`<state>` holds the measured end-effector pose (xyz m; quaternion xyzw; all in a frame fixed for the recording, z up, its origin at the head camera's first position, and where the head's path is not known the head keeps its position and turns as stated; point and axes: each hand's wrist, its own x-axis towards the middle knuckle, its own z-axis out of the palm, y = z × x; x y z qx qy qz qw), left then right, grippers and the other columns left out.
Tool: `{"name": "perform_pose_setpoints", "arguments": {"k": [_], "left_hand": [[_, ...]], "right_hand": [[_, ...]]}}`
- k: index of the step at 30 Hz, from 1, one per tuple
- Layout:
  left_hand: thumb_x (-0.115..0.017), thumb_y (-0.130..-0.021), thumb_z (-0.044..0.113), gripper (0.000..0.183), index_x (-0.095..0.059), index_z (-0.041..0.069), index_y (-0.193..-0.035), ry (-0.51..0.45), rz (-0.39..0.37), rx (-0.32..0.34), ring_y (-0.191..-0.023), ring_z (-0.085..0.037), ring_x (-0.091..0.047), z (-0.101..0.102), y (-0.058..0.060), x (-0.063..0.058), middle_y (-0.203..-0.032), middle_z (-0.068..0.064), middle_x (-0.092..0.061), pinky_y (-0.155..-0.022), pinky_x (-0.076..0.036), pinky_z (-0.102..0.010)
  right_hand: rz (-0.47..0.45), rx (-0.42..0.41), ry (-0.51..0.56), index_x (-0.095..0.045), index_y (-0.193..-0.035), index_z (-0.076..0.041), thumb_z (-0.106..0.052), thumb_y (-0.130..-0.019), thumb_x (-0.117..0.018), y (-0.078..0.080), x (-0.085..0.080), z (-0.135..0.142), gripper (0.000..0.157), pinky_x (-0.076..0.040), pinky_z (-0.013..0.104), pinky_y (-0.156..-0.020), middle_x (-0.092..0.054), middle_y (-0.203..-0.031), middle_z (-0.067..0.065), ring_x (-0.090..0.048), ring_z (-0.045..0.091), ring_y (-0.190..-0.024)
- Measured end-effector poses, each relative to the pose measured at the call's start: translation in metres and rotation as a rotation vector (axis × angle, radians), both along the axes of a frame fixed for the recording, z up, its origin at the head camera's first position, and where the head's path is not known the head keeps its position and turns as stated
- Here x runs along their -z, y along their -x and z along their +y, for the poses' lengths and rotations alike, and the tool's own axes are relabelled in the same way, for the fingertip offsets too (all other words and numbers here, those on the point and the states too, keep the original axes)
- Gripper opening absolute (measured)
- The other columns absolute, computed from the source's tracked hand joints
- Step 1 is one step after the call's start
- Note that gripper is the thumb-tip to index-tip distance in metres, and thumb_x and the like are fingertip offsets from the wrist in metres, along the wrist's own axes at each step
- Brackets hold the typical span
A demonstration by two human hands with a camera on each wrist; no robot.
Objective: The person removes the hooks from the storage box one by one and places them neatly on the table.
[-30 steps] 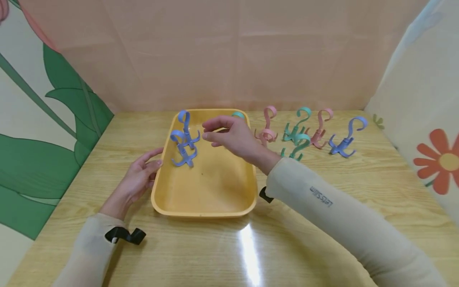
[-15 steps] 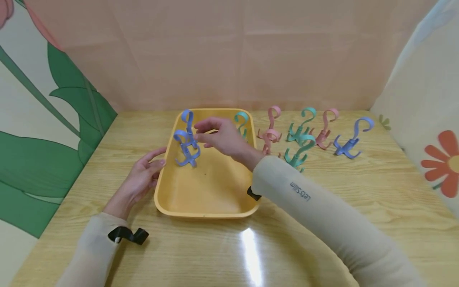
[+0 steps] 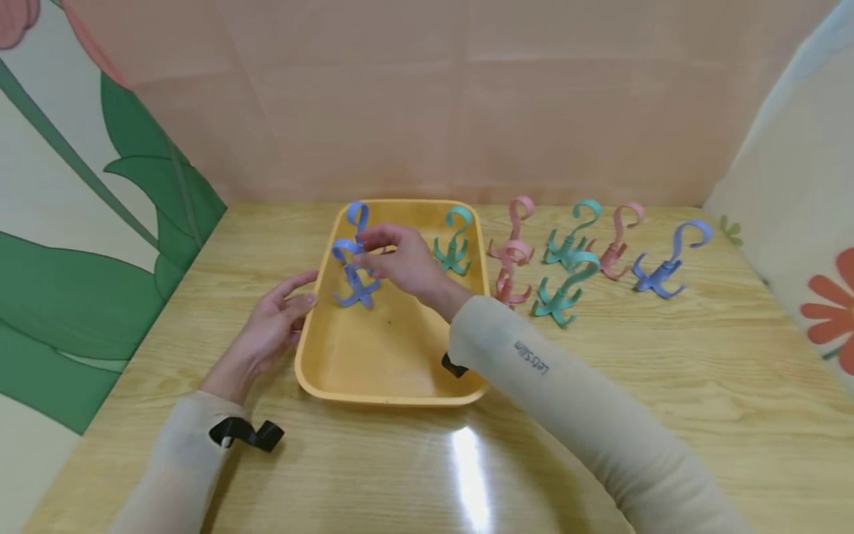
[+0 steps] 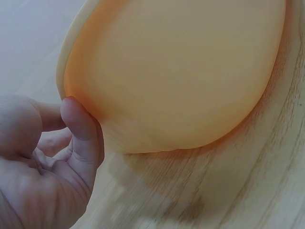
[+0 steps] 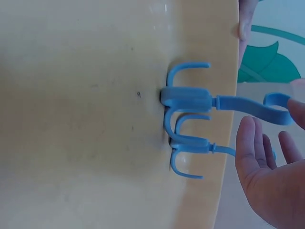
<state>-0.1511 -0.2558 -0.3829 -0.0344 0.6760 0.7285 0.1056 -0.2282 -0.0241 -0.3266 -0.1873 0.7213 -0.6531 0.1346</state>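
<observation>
In the head view a yellow tray (image 3: 394, 399) holds two blue multi-prong hooks, the near hook (image 3: 358, 291) and the far hook (image 3: 357, 215), at its left side, plus a green hook (image 3: 454, 252) at its back right. My left hand (image 3: 273, 319) touches the tray's left wall from outside with relaxed fingers; the left wrist view shows a fingertip at the rim (image 4: 62, 67). Reaching over the tray, my right hand (image 3: 407, 263) is beside the blue hooks' curled tops. In the right wrist view its thumb is close to one blue hook's (image 5: 186, 98) curl, fingers apart from the thumb.
Right of the tray, on the wooden table (image 3: 667, 386), stand several more hooks: pink (image 3: 519, 222), green (image 3: 560, 297), and a blue one (image 3: 660, 274) farthest right. A pink backdrop (image 3: 460, 104) rises behind the table.
My right hand has moved left, from over the tray's middle to the blue hooks, uncovering the green hook in the tray. The left hand stays at the tray's side. The head view has shifted slightly.
</observation>
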Motion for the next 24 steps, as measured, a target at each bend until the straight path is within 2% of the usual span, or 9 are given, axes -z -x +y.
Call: {"name": "perform_pose_setpoints", "arguments": {"k": [4, 11, 20, 24], "left_hand": [[-0.052, -0.107, 0.015, 0.052, -0.034, 0.013, -0.156, -0.011, 0.000, 0.004, -0.081, -0.017, -0.072, 0.0010, 0.0007, -0.0002, -0.115, -0.010, -0.068, -0.060, -0.056, -0.025], [-0.051, -0.107, 0.014, 0.052, -0.035, 0.012, -0.156, -0.019, 0.004, 0.005, -0.071, -0.012, -0.068, 0.0002, 0.0006, -0.0005, -0.109, -0.007, -0.070, -0.050, -0.048, -0.019], [-0.050, -0.107, 0.015, 0.052, -0.034, 0.013, -0.156, -0.003, 0.000, 0.006, -0.074, -0.014, -0.070, -0.0001, -0.0006, -0.0015, -0.109, -0.007, -0.070, -0.053, -0.053, -0.021], [-0.050, -0.107, 0.015, 0.052, -0.033, 0.012, -0.157, -0.004, 0.002, 0.014, -0.074, -0.014, -0.070, 0.0000, -0.0005, -0.0018, -0.108, -0.007, -0.070, -0.054, -0.054, -0.022]], "right_hand": [[0.002, 0.008, 0.000, -0.068, -0.118, -0.002, -0.004, -0.091, -0.075, 0.0003, 0.0029, -0.0032, 0.028, -0.055, 0.052, -0.087, -0.066, -0.110, 0.010, -0.066, 0.043, -0.101], [0.034, 0.008, -0.010, -0.070, -0.114, -0.001, -0.003, -0.091, -0.074, 0.0011, 0.0035, -0.0086, 0.023, -0.057, 0.046, -0.084, -0.068, -0.107, 0.010, -0.066, 0.042, -0.101], [0.048, 0.011, -0.039, -0.071, -0.110, -0.001, -0.005, -0.091, -0.075, -0.0016, 0.0006, -0.0090, 0.019, -0.058, 0.037, -0.081, -0.068, -0.105, 0.009, -0.066, 0.037, -0.098], [0.043, 0.013, -0.031, -0.071, -0.110, -0.001, -0.005, -0.091, -0.075, -0.0031, -0.0014, -0.0071, 0.019, -0.057, 0.043, -0.084, -0.068, -0.105, 0.009, -0.066, 0.040, -0.100]]}}
